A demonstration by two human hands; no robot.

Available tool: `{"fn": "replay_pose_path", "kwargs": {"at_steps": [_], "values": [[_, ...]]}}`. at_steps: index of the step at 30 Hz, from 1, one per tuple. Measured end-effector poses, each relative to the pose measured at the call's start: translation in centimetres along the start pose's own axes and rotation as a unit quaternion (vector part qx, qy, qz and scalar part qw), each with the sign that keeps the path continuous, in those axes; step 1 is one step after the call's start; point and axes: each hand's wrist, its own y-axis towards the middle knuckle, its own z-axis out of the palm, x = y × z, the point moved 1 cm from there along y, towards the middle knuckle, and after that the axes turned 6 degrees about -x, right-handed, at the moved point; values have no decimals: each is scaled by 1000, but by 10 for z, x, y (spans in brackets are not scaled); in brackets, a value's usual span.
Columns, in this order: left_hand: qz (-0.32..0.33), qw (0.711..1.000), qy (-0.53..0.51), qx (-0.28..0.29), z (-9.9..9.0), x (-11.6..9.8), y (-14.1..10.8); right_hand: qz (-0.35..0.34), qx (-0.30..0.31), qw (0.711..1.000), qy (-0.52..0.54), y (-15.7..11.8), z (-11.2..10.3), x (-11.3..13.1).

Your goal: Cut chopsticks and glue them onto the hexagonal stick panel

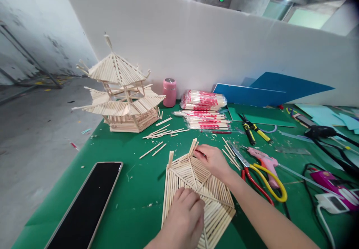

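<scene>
A hexagonal panel of wooden chopsticks lies on the green table, with thin sticks crossing it like spokes. My left hand rests on its near left part, fingers curled together; whatever may be inside them is hidden. At the far corner, my right hand is closed, its fingertips pinching at a short upright pair of sticks. Another short upright bundle stands at the panel's left corner.
A chopstick pavilion model stands at the back left, near a pink jar and wrapped chopsticks. Loose sticks lie before them. Scissors, a pink glue gun and pliers are at right; a phone is at left.
</scene>
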Motion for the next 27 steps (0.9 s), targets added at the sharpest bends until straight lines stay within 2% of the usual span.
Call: {"fn": "replay_pose_path", "kwargs": {"at_steps": [13, 16, 18, 20, 23, 27], "values": [[21, 999, 17, -36, 5, 4, -3, 1, -6, 1000, -20, -2, -4, 1], [32, 998, 38, -49, 6, 4, -2, 25, -34, 999, -32, 7, -12, -7], [45, 995, 44, -71, 12, 7, -3, 44, -42, 997, -46, 23, -14, -15], [57, 991, 47, -109, 20, 12, -6, 52, -23, 997, -59, 45, -11, -21], [62, 986, 54, -146, 32, 21, -11, 31, 51, 996, -68, 80, 8, -25], [96, 982, 65, -150, 42, 30, -15, -15, 138, 988, -68, 109, 37, -18]]}}
